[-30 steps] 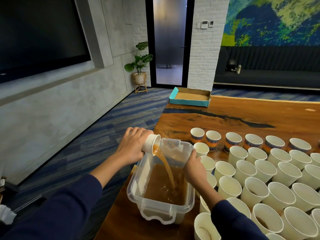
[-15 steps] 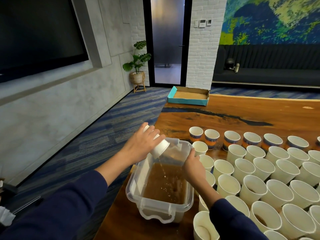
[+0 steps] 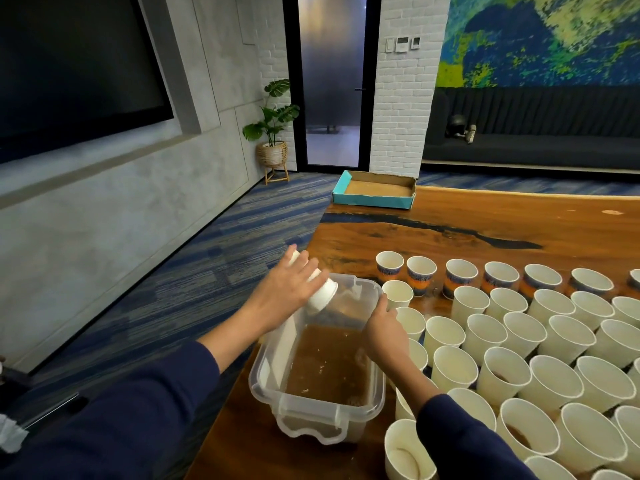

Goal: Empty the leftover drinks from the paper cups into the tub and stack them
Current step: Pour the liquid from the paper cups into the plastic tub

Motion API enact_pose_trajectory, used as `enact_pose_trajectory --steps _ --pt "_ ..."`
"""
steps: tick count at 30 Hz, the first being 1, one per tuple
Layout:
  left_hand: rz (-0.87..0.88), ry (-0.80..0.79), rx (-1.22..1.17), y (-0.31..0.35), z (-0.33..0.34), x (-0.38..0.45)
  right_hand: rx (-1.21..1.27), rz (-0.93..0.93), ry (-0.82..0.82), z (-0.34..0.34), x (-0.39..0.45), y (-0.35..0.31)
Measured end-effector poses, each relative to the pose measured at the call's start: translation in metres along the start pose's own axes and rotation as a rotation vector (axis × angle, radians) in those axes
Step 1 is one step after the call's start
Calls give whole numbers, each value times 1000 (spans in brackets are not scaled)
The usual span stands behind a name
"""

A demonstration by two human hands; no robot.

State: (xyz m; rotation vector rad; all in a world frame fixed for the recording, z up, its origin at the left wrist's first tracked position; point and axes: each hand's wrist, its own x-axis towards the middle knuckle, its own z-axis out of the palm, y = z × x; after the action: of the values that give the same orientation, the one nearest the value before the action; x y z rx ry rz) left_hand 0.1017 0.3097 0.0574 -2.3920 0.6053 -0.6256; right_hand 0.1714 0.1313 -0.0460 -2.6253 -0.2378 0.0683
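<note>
Head view, looking fwd & down. Clear plastic tub (image 3: 317, 408) sits at the near-left edge of the wooden worktop (image 3: 485, 237); approx. the lower part holds brown liquid (image 3: 329, 365) w/ small bubbles on top. Rows of white paper cups (image 3: 519, 344) crowd the worktop to the right of the tub, some touching each other; the far row shows blue-and-orange printed bands. A few near cups have a brown residue in the bottom, e.g. one cup w/ dregs (image 3: 507, 372); most others look pale inside, contents can't be told. Teal cardboard box (image 3: 374, 188), open-topped and shallow, lies at the far-left corner of the worktop, well apart from the cups.

Left hand (image 3: 287, 292) grasps a tipped paper cup (image 3: 322, 296) from above, fingers wrapped over its side; the cup's mouth points down and to the right, over the far-left corner of the tub, above the liquid. No stream visible from the cup. Its base pokes out beyond the fingers on the far side.

Right hand (image 3: 384, 329) rests on the tub's right rim, thumb and fingers curled over the edge, gripping it; just beside the nearest cups. Both arms wear dark navy sleeves (image 3: 131, 410).
</note>
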Motion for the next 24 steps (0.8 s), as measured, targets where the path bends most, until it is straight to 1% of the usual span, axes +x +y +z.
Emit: enact_pose_trajectory --steps 3,5,6,8,9,11,14,16,17,20,23,24 --pt "88 -25 41 -1 0 -3 -15 -2 5 0 -1 0" --pt "54 -34 3 -1 0 -2 -25 -2 10 0 0 0" --pt "65 -29 -10 1 1 -1 -30 1 10 0 0 0" --pt "145 -22 0 8 3 2 -44 9 -1 -1 -1 -1" --pt "141 -25 -5 12 3 3 -48 11 -4 -1 -1 -1" --pt "72 -36 -71 14 -2 8 -40 13 6 -1 -1 -1" --pt "88 -38 -72 14 0 12 -31 10 5 -1 -1 -2" --pt "20 -10 -131 10 -1 13 -22 5 7 0 0 -2" --pt "-5 -27 -165 8 -2 13 -14 8 10 0 0 -2" --pt "103 -20 -89 9 -1 10 -19 16 4 -1 -1 -2" --pt "67 -77 -116 7 1 5 -11 17 11 0 0 -1" --pt "96 -77 -83 7 3 4 3 15 14 1 0 -1"
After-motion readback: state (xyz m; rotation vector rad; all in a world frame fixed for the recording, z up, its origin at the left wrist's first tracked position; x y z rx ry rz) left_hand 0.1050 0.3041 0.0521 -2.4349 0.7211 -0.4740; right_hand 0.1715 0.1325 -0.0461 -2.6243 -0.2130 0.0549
